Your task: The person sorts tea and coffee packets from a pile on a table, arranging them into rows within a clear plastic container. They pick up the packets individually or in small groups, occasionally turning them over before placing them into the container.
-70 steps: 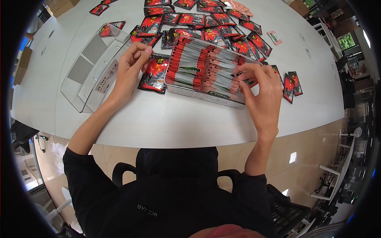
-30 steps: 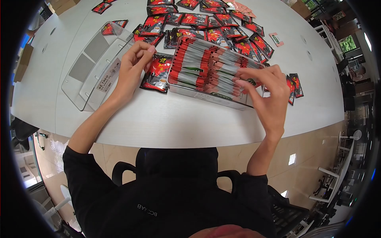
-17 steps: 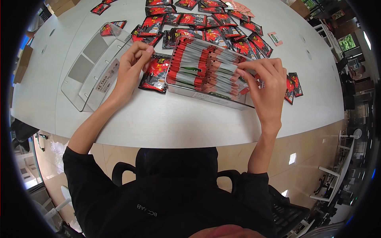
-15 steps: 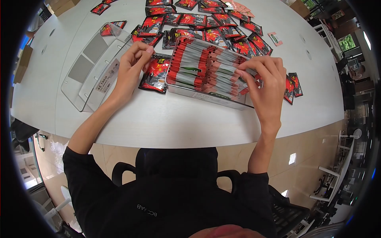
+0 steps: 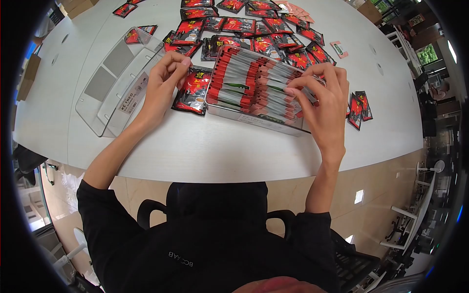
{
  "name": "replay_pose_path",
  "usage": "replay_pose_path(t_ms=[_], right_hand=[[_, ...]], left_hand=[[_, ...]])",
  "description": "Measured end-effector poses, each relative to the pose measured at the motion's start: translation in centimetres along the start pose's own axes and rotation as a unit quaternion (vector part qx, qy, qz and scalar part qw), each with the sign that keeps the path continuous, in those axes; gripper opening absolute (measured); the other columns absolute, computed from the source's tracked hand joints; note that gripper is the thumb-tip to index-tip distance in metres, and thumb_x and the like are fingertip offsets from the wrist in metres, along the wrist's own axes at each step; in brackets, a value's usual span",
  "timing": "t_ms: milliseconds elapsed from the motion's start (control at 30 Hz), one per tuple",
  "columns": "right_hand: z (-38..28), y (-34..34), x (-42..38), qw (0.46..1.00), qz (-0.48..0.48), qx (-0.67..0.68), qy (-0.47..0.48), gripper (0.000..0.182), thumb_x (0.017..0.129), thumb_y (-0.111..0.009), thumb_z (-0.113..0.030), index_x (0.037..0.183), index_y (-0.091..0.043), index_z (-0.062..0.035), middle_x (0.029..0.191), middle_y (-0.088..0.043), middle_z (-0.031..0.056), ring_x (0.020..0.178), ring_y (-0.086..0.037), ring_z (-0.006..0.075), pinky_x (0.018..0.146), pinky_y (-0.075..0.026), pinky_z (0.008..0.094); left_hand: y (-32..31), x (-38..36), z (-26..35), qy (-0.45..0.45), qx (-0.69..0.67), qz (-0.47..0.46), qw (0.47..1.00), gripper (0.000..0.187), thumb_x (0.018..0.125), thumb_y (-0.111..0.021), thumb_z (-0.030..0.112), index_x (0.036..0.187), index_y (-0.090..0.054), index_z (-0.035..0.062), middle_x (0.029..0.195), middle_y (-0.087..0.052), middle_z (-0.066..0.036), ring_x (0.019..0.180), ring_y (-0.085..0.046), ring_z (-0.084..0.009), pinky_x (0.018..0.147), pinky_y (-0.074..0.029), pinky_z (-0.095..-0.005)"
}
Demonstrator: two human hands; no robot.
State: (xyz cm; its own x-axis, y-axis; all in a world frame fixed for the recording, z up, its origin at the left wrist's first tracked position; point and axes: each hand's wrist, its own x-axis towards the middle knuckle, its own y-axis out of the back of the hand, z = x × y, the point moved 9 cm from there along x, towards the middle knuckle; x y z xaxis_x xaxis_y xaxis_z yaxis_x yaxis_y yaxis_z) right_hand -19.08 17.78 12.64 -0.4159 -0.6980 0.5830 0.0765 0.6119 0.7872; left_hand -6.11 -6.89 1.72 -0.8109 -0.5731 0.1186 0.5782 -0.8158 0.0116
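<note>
A clear plastic box (image 5: 288, 129) stands at the table's middle, packed with two rows of upright red-and-silver sachets (image 5: 239, 80). My right hand (image 5: 326, 95) reaches over the box's right side, thumb and index finger pinched at the upper edge of a sachet in the right row. Left of the box a red-and-black coffee packet (image 5: 194, 92) lies flat. My left hand (image 5: 166, 80) is at that packet's upper left corner, fingers curled and thumb pressed to the index finger. Whatever lies between those fingertips is hidden.
A clear plastic lid or tray (image 5: 105, 85) lies to the left, beside my left forearm. Many red-and-black packets (image 5: 238, 25) spread behind the box, with pink sachets (image 5: 295, 10) farther back. Two packets (image 5: 360, 110) lie to the right. The table's front edge (image 5: 215, 181) is close to me.
My right hand's fingertips have moved slightly left across the sachets in the box. My left hand has stayed almost still.
</note>
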Motion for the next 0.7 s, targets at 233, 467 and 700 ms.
replay_pose_path(t_ms=[233, 467, 700], right_hand=[[0.0, -0.1, -0.1, 1.000, 0.015, 0.014, -0.012, 0.009, 0.077, -0.080, -0.017, 0.082, -0.074, -0.0125, 0.095, -0.057, 0.0004, 0.102, -0.049, 0.0246, 0.086, -0.040, 0.0408], [0.6, 1.4, 1.7, 0.998, 0.064, 0.023, -0.001, 0.008, 0.078, -0.079, -0.015, 0.084, -0.075, -0.0121, 0.095, -0.060, 0.0011, 0.100, -0.051, 0.0259, 0.085, -0.042, 0.0400], [-1.9, -0.8, 4.6, 0.988, -0.039, -0.044, 0.146, 0.007, 0.078, -0.077, -0.016, 0.083, -0.074, -0.0119, 0.092, -0.060, -0.0017, 0.102, -0.054, 0.0213, 0.089, -0.045, 0.0402]], left_hand=[[0.1, 0.1, -0.2, -0.003, -0.004, 0.000, 1.000, 0.016, 0.102, -0.059, 0.023, 0.098, -0.058, 0.0076, 0.070, -0.047, 0.007, 0.066, -0.040, -0.0022, 0.064, -0.031, -0.0201], [0.0, 0.1, -0.1, 0.001, 0.001, 0.004, 1.000, 0.016, 0.102, -0.059, 0.023, 0.098, -0.058, 0.0074, 0.070, -0.047, 0.007, 0.066, -0.041, -0.0022, 0.063, -0.031, -0.0205], [0.2, 0.3, -0.4, -0.011, -0.008, 0.003, 1.000, 0.016, 0.102, -0.058, 0.023, 0.098, -0.059, 0.0079, 0.068, -0.048, 0.007, 0.065, -0.042, -0.0014, 0.061, -0.033, -0.0208]])
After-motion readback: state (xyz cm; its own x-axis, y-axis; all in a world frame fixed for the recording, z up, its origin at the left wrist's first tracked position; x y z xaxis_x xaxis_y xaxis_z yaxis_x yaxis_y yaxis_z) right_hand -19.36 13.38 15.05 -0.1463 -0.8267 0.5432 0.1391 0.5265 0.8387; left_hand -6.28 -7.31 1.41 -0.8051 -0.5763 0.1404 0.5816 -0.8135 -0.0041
